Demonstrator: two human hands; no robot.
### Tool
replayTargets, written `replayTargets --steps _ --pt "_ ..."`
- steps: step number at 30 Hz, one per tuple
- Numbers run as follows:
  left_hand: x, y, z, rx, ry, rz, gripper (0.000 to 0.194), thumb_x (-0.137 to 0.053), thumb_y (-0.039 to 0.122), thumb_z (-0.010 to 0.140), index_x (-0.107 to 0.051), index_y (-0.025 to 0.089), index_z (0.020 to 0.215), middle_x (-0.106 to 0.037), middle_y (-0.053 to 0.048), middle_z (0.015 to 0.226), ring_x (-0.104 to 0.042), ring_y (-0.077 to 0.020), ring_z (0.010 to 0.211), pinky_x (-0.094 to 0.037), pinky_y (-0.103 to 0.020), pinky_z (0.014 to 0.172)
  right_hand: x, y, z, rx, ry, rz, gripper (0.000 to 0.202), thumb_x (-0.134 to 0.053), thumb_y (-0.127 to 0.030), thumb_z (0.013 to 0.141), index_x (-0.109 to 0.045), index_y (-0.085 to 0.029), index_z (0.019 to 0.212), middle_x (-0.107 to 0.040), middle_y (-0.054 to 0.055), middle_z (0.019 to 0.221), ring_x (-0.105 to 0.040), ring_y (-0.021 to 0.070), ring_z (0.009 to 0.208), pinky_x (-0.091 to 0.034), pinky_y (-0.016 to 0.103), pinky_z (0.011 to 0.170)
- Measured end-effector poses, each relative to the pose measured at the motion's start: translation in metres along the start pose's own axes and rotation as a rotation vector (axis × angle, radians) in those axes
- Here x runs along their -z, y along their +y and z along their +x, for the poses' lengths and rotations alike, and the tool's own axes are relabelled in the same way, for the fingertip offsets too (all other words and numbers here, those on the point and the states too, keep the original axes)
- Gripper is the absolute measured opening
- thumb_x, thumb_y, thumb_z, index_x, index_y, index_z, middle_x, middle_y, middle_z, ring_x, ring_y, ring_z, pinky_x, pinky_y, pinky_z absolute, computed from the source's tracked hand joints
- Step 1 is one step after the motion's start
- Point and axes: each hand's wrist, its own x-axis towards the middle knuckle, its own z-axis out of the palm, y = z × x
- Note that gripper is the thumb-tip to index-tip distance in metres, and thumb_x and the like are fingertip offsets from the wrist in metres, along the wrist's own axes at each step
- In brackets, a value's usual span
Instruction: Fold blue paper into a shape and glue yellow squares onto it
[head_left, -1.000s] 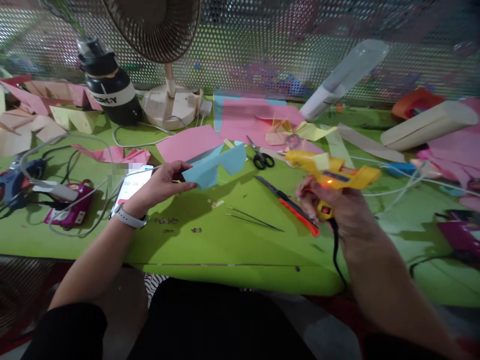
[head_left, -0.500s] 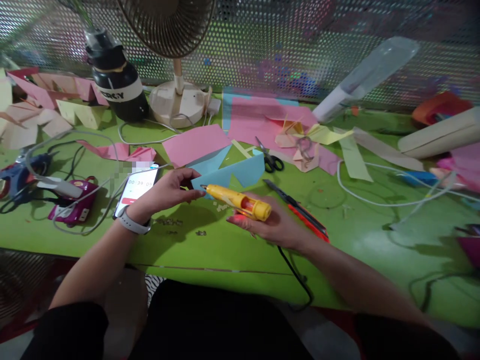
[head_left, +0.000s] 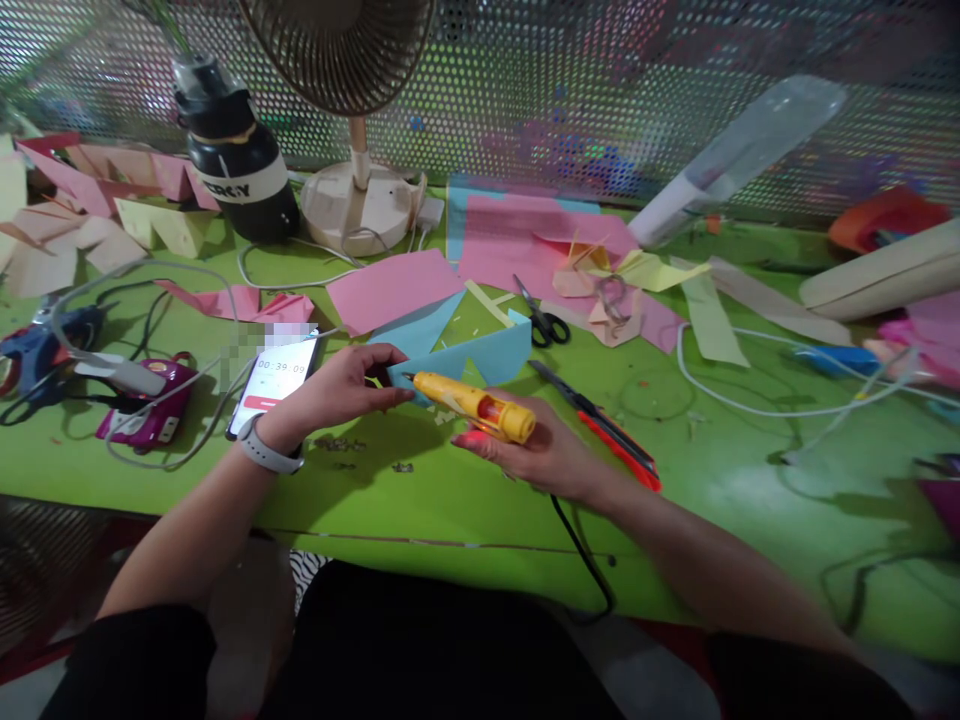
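My left hand (head_left: pixel 345 385) pinches the left end of a folded strip of light-blue paper (head_left: pixel 495 350). The strip has a notch cut in its lower edge and slants up to the right above the green table. In my right hand (head_left: pixel 551 450) is a yellow glue gun (head_left: pixel 465 400) with a black cord hanging toward me. Its dark nozzle points left and is at the blue paper, close to my left fingertips; whether it touches cannot be made out. Small pale paper scraps and little metallic-looking bits (head_left: pixel 403 467) lie below my hands.
A phone (head_left: pixel 277 365) showing a timer lies beside my left wrist. Scissors (head_left: pixel 547 325) and a red utility knife (head_left: pixel 615 445) lie to the right. Pink paper (head_left: pixel 397 290), a fan (head_left: pixel 356 205) and a black bottle (head_left: pixel 244 170) stand or lie behind. White cables (head_left: pixel 750 395) cross the table.
Very little differs. The glue gun's nozzle and the blue paper have shifted slightly, and the glue gun's cord has swung a little to the left.
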Motion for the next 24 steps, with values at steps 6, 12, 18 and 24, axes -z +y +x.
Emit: replayTargets --steps 6,12,18,24 --pt "-0.0005 -0.0031 0.0004 -0.006 -0.016 -0.028 0.023 -0.069 0.028 0.080 -0.064 0.014 0.098 -0.063 -0.002 0.080 -0.056 -0.0099 0.064 -0.047 -0.022 0.057 -0.0008 -0.0006 -0.0009 -0.031 0.012 -0.021 0.028 -0.073 -0.043 0.079 -0.056 -0.020 0.080 -0.043 -0.005 0.059 -0.036 0.0097 0.052 -0.029 0.026 0.043" --pt "-0.0001 -0.0048 0.0005 -0.018 -0.021 -0.017 0.023 -0.068 0.029 0.081 -0.064 0.014 0.098 -0.064 -0.002 0.082 -0.057 -0.0105 0.066 -0.048 -0.022 0.059 -0.0010 -0.0009 -0.0018 -0.014 0.005 -0.022 0.030 -0.072 -0.043 0.079 -0.054 -0.021 0.077 -0.040 -0.006 0.058 -0.035 0.0086 0.051 -0.027 0.025 0.043" --pt "-0.0004 -0.0054 0.0001 -0.020 -0.016 0.007 0.024 -0.069 0.030 0.081 -0.063 0.014 0.098 -0.064 -0.002 0.081 -0.057 -0.0103 0.065 -0.047 -0.023 0.058 -0.0012 -0.0023 -0.0007 -0.003 0.003 -0.074 0.032 -0.072 -0.042 0.080 -0.049 -0.021 0.073 -0.041 -0.007 0.057 -0.035 0.0085 0.051 -0.027 0.026 0.045" --pt "-0.0009 -0.0055 -0.0008 -0.023 -0.018 -0.003 0.023 -0.069 0.029 0.081 -0.063 0.015 0.098 -0.063 -0.002 0.081 -0.057 -0.0102 0.066 -0.048 -0.022 0.058 -0.0008 0.0005 -0.0017 -0.013 0.022 -0.070 0.030 -0.071 -0.041 0.080 -0.049 -0.022 0.073 -0.040 -0.007 0.056 -0.034 0.0089 0.049 -0.026 0.027 0.045"
